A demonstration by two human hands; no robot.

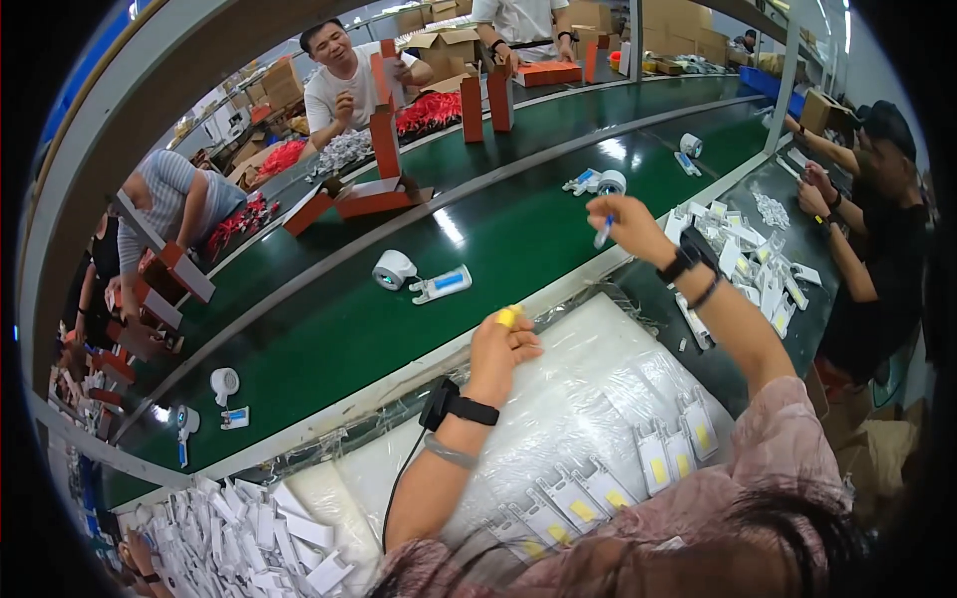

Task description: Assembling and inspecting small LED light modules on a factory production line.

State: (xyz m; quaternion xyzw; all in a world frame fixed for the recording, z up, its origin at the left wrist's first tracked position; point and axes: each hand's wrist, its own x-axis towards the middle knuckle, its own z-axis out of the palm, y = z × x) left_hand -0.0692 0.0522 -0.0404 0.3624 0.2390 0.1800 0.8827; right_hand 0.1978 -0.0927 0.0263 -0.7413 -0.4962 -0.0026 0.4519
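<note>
My right hand (630,227) reaches over the near edge of the green conveyor belt (518,234), its fingers pinched on a small white-and-blue piece (604,232). Just beyond it on the belt lie a white round-headed device (611,183) and white parts with blue faces (582,181). My left hand (501,351) hovers above the plastic-wrapped pad (568,399), fingers loosely apart with nothing visible in them. A yellow cover (508,316) sits on one of its fingers. Flat white casings with yellow patches (566,495) lie in a row on the pad close to my body.
White casings are heaped at lower left (244,533) and on the dark table at right (758,259). More round devices (394,269) and orange boxes (385,145) stand along the conveyor. Co-workers work across the belt and at right. A metal frame post (788,80) rises at upper right.
</note>
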